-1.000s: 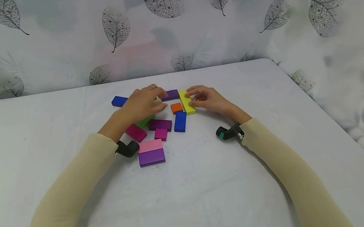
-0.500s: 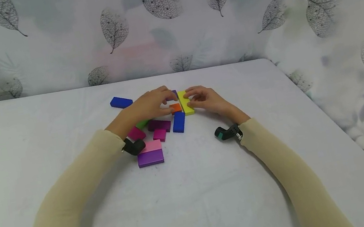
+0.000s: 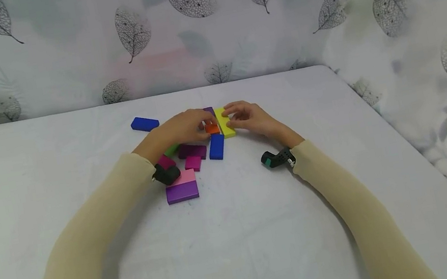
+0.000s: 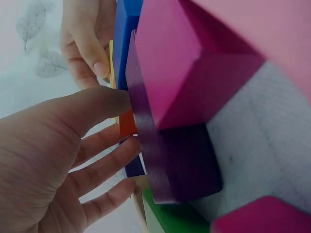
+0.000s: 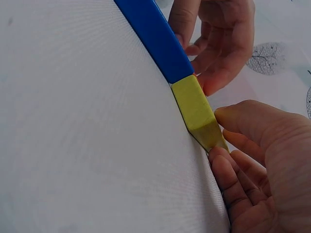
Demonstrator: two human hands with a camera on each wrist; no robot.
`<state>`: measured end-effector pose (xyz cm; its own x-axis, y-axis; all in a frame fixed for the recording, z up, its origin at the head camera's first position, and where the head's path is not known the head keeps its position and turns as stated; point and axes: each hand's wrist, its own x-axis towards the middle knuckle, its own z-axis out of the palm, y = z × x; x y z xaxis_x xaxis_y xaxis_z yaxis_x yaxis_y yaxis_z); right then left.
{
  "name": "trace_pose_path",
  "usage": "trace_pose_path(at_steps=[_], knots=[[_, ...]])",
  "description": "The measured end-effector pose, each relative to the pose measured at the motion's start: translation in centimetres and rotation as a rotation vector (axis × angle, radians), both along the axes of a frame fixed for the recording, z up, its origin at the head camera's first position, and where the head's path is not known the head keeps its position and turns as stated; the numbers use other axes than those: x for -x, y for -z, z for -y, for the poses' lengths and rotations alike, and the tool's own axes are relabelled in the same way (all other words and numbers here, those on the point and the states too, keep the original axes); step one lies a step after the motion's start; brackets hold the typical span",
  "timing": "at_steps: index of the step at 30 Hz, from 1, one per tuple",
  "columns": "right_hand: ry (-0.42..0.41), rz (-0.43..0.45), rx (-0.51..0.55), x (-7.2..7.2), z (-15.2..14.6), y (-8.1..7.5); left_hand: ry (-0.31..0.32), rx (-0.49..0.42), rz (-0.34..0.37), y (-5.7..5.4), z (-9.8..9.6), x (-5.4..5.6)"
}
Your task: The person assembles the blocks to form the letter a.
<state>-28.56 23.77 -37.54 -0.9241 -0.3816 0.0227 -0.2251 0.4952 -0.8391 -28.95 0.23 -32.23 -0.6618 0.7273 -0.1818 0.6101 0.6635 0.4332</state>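
Note:
My left hand [image 3: 185, 127] reaches over the blocks from the left. Its thumb and forefinger pinch a small orange block [image 3: 212, 129], partly hidden by the fingers; the left wrist view shows the orange block [image 4: 127, 123] between them. On the other side, my right hand [image 3: 255, 120] holds a long yellow block [image 3: 224, 124] with thumb and fingertips, seen closer as the yellow block [image 5: 194, 102] in the right wrist view. A blue block [image 3: 217, 146] lies just in front of the orange one. Behind it shows part of a purple block [image 3: 208, 110].
Left of the blue block lie a dark purple block [image 3: 192, 151], a magenta block [image 3: 193, 163] and a pink block [image 3: 183, 177] against a violet one [image 3: 182, 192]. A green block [image 3: 172, 150] is partly under my left wrist. Another blue block [image 3: 145, 123] lies farther back.
My left hand has moved right and slightly nearer, from above the purple block to the orange block, closing thumb and forefinger on it. The right hand stays at the yellow block.

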Motion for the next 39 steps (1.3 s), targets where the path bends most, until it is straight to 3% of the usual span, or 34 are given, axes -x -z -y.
trace_pose_path(at_steps=[12, 28, 39], knots=[[-0.015, -0.002, 0.014, -0.2, 0.1, -0.4, 0.002, -0.034, 0.021, 0.4, 0.4, 0.3], [-0.015, 0.01, 0.017, -0.4, 0.0, -0.2, -0.036, -0.103, 0.034, 0.1, 0.6, -0.5], [-0.014, -0.009, 0.033, -0.1, -0.1, -0.2, 0.026, -0.167, 0.022, -0.6, -0.2, -1.2]])
